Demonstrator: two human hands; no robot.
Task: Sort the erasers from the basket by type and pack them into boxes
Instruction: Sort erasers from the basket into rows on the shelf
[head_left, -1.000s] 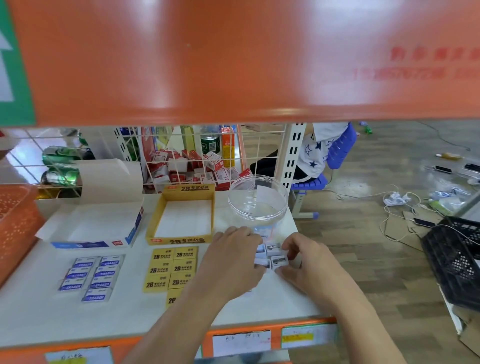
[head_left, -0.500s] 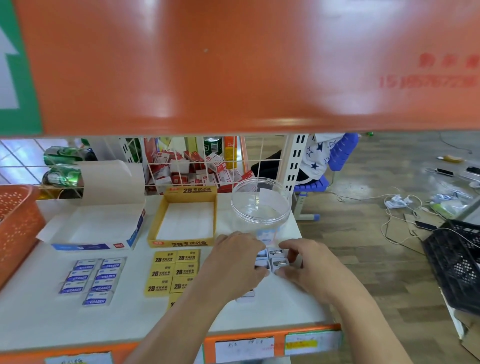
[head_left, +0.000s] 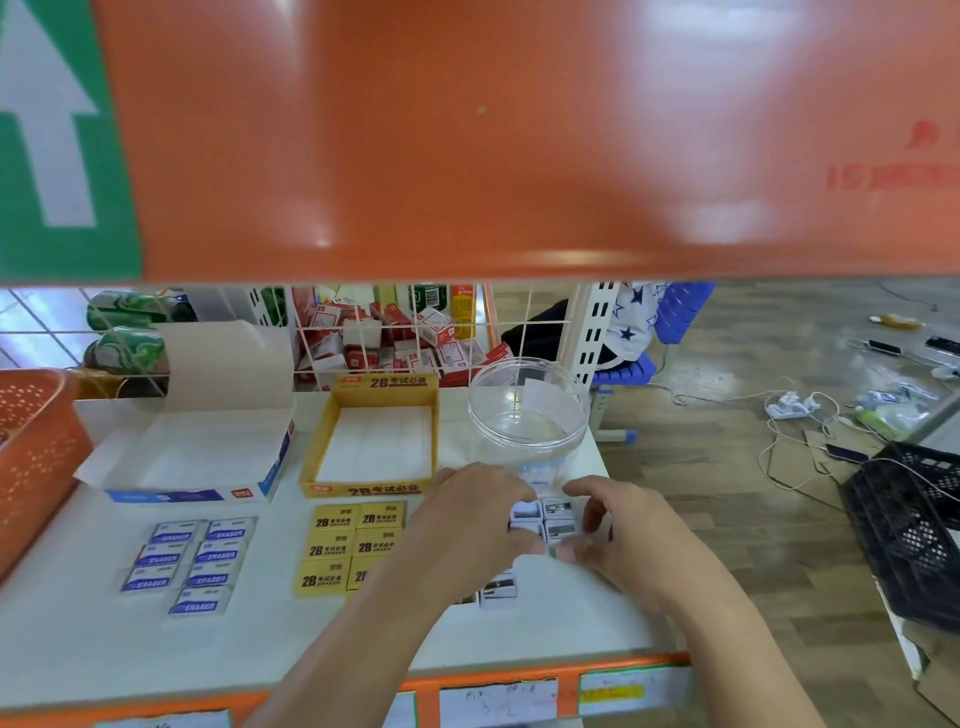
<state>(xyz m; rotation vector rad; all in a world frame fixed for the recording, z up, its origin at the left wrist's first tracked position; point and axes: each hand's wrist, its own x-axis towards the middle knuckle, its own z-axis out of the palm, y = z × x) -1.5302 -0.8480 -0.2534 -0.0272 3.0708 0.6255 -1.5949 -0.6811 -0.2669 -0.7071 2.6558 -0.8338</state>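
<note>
Four small white erasers (head_left: 543, 519) sit in a tight block on the counter (head_left: 78, 639), just in front of a clear tub (head_left: 530, 410). The left hand (head_left: 467, 525) and right hand (head_left: 628, 540) close in on the block from either side, and the curled fingers (head_left: 597, 491) and thumbs of both grip its edges. A few more white erasers lie just nearer the counter's front edge, partly hidden under the left wrist. To the left, yellow erasers (head_left: 348, 545) lie in a neat grid in front of an open yellow box (head_left: 376, 441). Farther left, blue erasers (head_left: 192, 561) lie in two columns in front of an open blue box (head_left: 197, 452) with its lid flap standing up. The orange basket (head_left: 36, 447) stands at the counter's far left edge.
</note>
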